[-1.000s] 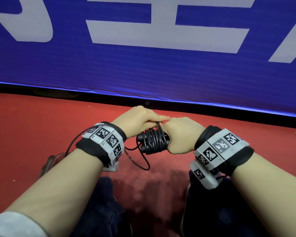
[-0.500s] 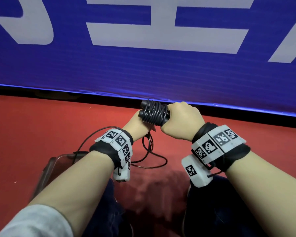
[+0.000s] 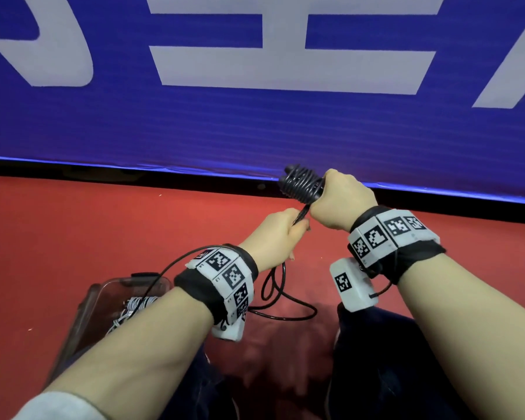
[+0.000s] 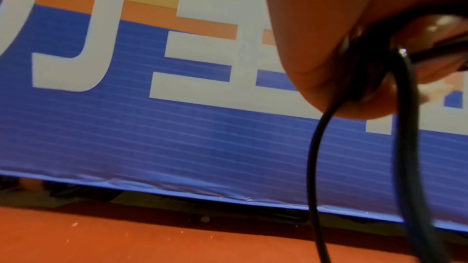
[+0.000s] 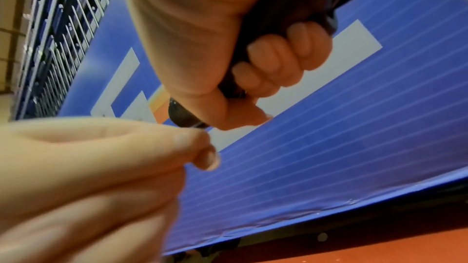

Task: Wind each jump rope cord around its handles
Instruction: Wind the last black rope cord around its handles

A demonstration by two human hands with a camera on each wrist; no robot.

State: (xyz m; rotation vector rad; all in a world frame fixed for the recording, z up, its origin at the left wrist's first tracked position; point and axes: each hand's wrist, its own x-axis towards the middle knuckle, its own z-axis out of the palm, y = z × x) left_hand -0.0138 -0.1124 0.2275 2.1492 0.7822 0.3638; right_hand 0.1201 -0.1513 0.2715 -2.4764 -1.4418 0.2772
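Red floor runs up to a blue banner with white lettering. Right hand is fisted around the black jump rope handles, held up in front of the banner's lower edge, with cord coils already stacked on the free end. Left hand sits just below, pinching the black cord close to where it leaves the bundle; other fingers curled. Remaining slack loops down onto the floor between the knees. Clear plastic bin at lower left holds what looks like a wound white rope, partly hidden by the forearm.

Risks, as judgement: if the left pinch slips or tension drops, the outer coils likely loosen and slide off the open handle end. Slack loop could catch on the left wrist camera or its wire and jerk the wrap. Wraps piling near the tip may spill over. Tail end is not secured yet, so letting go now probably unwinds it.
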